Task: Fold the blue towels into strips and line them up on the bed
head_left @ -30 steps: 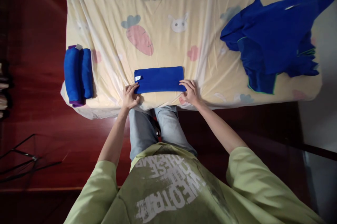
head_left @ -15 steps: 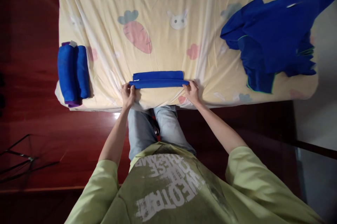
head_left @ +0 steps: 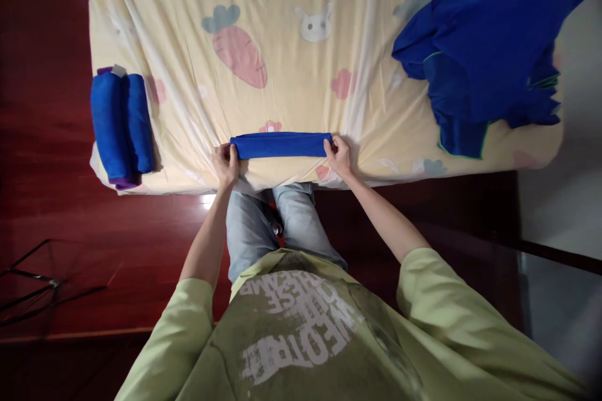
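A blue cloth (head_left: 281, 145), folded into a narrow strip, lies near the front edge of the bed. My left hand (head_left: 226, 162) pinches its left end, and my right hand (head_left: 338, 155) pinches its right end. Two rolled blue cloths (head_left: 111, 128) with bits of purple showing lie side by side at the bed's left edge. On the right, a loose pile of blue cloths (head_left: 489, 56) with green edging and a small white tag is spread out in creases.
The bed (head_left: 282, 87) has a yellowish sheet printed with a carrot and a rabbit. My legs (head_left: 296, 225) are against its front edge. A black stand (head_left: 54, 283) is on the dark red floor at the lower left.
The top layer of the held strip has been folded over, so two separate bands now look like one even strip. The camera view has shifted slightly.
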Motion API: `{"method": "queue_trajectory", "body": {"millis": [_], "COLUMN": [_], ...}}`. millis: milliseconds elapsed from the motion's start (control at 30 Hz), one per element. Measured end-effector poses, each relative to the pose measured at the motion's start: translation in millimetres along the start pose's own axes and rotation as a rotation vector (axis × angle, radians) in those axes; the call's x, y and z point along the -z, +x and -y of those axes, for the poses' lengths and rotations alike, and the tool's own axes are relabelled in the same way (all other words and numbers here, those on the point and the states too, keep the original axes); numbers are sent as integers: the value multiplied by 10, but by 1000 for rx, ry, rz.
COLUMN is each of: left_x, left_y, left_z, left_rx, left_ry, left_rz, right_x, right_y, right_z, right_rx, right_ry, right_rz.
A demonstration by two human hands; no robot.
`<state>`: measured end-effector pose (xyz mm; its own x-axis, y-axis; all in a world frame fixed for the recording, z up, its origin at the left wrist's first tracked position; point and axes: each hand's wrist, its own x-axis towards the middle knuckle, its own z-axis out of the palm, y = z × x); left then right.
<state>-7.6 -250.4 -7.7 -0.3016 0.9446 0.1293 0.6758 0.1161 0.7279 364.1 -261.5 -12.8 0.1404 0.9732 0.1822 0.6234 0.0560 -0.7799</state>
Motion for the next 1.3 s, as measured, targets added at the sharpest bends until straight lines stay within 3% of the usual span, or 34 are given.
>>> {"method": "queue_trajectory", "body": {"millis": [367, 700, 800, 867, 1000, 1133, 1300], "left_x": [51, -90, -60, -7, 146, 252, 187], "left_y": [138, 208, 210, 204, 191, 190, 319], "left_z": [-220, -257, -273, -271, -245, -230, -289], "left_rx": [3, 67, -57, -250, -589, -713, -753], "left_ry": [3, 82, 122, 113, 78, 158, 364], "left_rz": [17, -21, -21, 89, 375, 401, 473], "right_x": [12, -9, 10, 24, 62, 163, 289], "right_y": [-22, -21, -49, -78, -125, -107, 18], "right_z": [29, 42, 64, 88, 152, 262, 460], "right_rx": [-26, -31, 33, 135, 373, 506, 587], "right_ry": [33, -10, -89, -172, -315, -439, -618], "right_rz": [-49, -99, -166, -161, 59, 205, 318]}}
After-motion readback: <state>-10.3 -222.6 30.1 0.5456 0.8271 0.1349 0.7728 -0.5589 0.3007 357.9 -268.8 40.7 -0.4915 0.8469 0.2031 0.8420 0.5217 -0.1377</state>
